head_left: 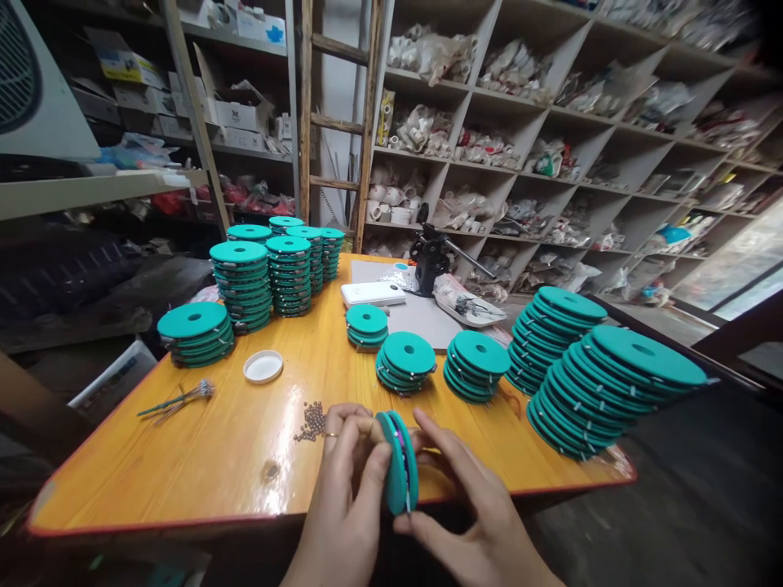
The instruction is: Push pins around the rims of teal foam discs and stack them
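Note:
A teal foam line spool (pixel 397 462) stands on edge between my two hands, just off the table's front edge. Purple and dark line shows in the groove around it. My left hand (pixel 351 481) grips its left side, thumb on the flat face and fingers curled behind. On the other side, my right hand (pixel 471 497) has its thumb at the bottom of the rim, by a small pale pin, and its fingers around the far edge. Those fingertips are partly hidden. Small dark round beads (pixel 311 421) lie loose beside my left hand.
Stacked teal spools stand at the table's left (pixel 239 285) and right (pixel 612 391), with shorter stacks (pixel 405 363) ahead. A white lid (pixel 263 367), a bundle of thin wires (pixel 177 401), a white box (pixel 373 293), a black clamp device (pixel 431 259) and a tray (pixel 471 308) also lie here.

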`<state>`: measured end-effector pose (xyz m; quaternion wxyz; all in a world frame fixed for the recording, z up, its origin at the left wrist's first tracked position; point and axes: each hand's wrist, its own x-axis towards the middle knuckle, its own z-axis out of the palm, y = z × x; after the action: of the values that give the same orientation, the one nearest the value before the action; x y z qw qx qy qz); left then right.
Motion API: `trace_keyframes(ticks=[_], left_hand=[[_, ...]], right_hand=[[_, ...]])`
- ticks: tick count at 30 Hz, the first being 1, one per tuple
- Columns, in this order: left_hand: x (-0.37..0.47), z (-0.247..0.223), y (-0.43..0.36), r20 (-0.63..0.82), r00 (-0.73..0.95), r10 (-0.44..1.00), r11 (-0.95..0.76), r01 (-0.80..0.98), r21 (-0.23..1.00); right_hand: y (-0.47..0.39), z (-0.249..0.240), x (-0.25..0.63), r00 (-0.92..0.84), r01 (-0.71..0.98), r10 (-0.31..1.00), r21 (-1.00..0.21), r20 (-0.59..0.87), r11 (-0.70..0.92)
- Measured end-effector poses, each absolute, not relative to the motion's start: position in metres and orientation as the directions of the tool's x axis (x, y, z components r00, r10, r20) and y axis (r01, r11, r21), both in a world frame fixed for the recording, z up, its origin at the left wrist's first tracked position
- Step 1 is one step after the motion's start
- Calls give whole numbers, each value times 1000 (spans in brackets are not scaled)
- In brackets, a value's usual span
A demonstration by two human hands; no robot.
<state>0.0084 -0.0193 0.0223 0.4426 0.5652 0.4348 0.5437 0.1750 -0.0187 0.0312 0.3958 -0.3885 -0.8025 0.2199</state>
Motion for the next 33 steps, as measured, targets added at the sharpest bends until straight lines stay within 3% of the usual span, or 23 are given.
trace_keyframes(ticks=[5, 7, 10, 13, 15, 17, 21, 27, 33], left_hand=[[14, 29, -18, 286, 116, 951, -285, -20, 958], [11, 30, -16, 310, 138, 941, -314, 2, 950], [-1, 29, -11, 361, 82, 929, -369, 124, 921], [-13, 23, -5, 370, 64, 927, -375, 221, 900], [-17, 20, -3, 354, 100, 930, -367, 220, 904], [-18, 19, -4, 358, 112, 927, -374, 217, 902], [-17, 18, -6, 356, 73, 932, -363, 186, 913], [-19, 13, -5, 262, 39, 964, -264, 80, 961], [-16, 19, -8, 187, -80, 979, -188, -12, 982]], right_hand=[[-20, 35, 175, -314, 437, 846, -725, 431, 532], [-18, 45, 184, -309, 461, 835, -697, 455, 550], [-5, 68, 207, -258, 605, 788, -542, 559, 583], [20, 94, 231, -262, 784, 691, -269, 673, 559], [38, 104, 243, -302, 869, 679, -100, 669, 484], [53, 107, 251, -346, 885, 714, -41, 609, 464], [65, 103, 258, -401, 885, 772, -10, 494, 466], [55, 106, 224, -395, 865, 710, -25, 583, 502], [65, 92, 166, -521, 796, 727, -52, 447, 603]])
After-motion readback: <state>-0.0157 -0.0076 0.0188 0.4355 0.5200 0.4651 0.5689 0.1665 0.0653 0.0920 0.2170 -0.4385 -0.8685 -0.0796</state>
